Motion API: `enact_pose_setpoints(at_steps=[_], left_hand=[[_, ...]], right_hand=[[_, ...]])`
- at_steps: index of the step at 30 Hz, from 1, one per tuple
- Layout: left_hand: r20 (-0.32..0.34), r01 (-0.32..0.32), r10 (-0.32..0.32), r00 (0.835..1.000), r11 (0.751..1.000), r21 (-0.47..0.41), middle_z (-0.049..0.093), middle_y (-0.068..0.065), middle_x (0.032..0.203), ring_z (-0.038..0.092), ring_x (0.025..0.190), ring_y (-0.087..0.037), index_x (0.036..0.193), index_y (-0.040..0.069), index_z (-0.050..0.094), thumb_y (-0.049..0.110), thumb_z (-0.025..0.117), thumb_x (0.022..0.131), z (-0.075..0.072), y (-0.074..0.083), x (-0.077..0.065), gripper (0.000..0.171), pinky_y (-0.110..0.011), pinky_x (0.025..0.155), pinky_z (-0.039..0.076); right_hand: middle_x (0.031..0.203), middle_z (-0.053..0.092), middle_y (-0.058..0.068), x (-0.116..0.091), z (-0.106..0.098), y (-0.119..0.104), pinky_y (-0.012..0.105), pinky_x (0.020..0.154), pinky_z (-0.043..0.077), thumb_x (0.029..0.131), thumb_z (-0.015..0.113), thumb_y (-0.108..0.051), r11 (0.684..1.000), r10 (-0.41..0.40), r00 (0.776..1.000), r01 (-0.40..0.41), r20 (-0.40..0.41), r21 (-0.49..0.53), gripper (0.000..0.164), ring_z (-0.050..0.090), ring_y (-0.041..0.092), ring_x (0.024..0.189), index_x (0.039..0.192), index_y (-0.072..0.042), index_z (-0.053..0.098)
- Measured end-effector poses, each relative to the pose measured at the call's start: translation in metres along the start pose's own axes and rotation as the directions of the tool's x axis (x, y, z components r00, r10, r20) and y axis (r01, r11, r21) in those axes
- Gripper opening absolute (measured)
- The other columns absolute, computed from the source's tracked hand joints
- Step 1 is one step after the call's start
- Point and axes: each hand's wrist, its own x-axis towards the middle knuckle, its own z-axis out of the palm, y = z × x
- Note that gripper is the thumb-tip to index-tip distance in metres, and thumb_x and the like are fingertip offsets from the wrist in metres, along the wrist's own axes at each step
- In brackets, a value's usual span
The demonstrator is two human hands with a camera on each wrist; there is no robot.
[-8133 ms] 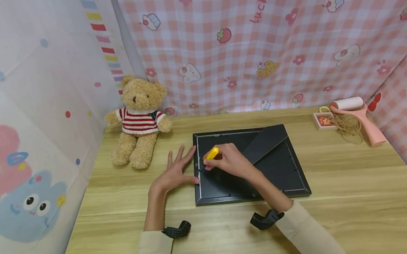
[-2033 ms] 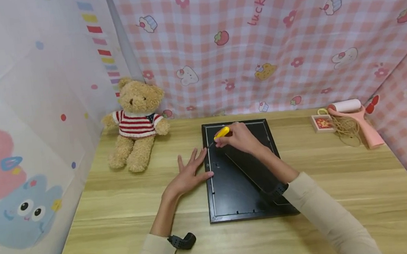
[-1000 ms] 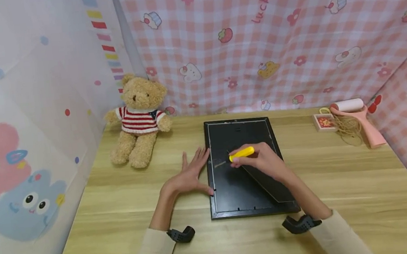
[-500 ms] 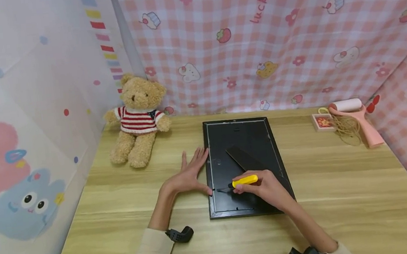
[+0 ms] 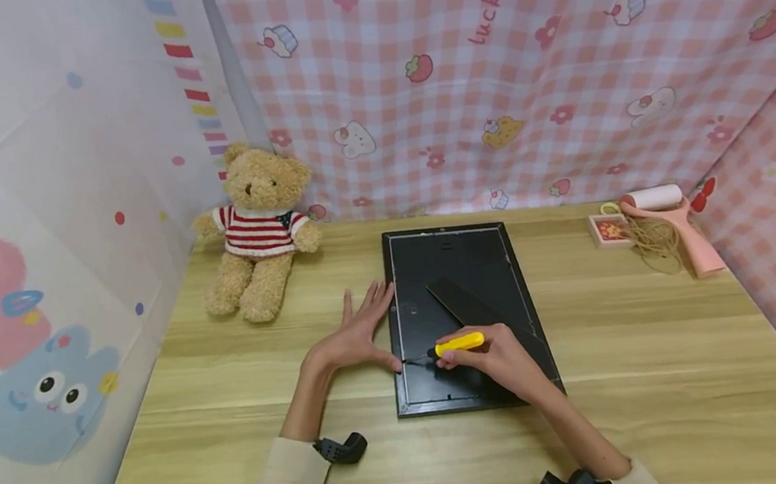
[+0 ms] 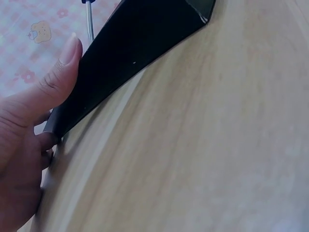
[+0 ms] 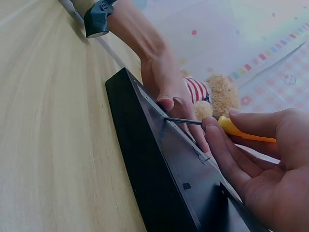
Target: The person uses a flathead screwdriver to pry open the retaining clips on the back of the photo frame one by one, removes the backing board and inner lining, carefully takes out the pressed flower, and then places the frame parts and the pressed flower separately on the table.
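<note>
A black picture frame lies face down on the wooden table, its long side pointing away from me. Its hinged stand slants across the back panel. With fingers spread, my left hand braces the frame's left edge; the left wrist view shows the thumb against its side. My right hand pinches a yellow-handled screwdriver. In the right wrist view its metal shaft reaches the inner border near my left thumb, where the head view shows a small dark tab. Whether the tip touches the tab I cannot tell.
A teddy bear in a striped sweater sits at the back left. At the back right are a pink lint roller, a bundle of twine and a small box. Patterned curtains bound the table.
Since the oldest frame, the picture frame has turned from sideways to lengthwise. Lately the right hand has brought the screwdriver from the upper left border down to the lower left border.
</note>
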Motion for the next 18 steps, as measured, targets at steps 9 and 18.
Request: enact_pose_setpoints(at_steps=[9, 18], left_hand=[[0.007, -0.002, 0.002, 1.0, 1.0, -0.004, -0.008, -0.026, 0.181, -0.014, 0.17, -0.041, 0.176, 0.004, 0.0, 0.096, 0.073, 0.063, -0.003, 0.006, -0.003, 0.163, -0.062, 0.125, -0.033], [0.012, 0.009, -0.009, 1.0, 1.0, -0.001, -0.007, -0.025, 0.182, -0.014, 0.17, -0.04, 0.176, 0.004, 0.001, 0.09, 0.079, 0.065, -0.003, 0.006, -0.001, 0.16, -0.062, 0.125, -0.033]], right_hand=[[0.101, 0.084, 0.012, 0.004, 0.007, -0.004, 0.025, 0.084, 0.066, 0.098, 0.081, -0.006, 0.994, -0.099, 0.995, 0.099, -0.003, -0.035, 0.022, 0.083, 0.015, 0.089, 0.118, 0.003, 0.081], [0.1, 0.084, 0.015, 0.011, 0.004, -0.012, 0.026, 0.085, 0.066, 0.101, 0.079, -0.008, 0.997, -0.061, 0.998, 0.061, 0.018, -0.035, 0.023, 0.083, 0.018, 0.087, 0.118, 0.006, 0.08]])
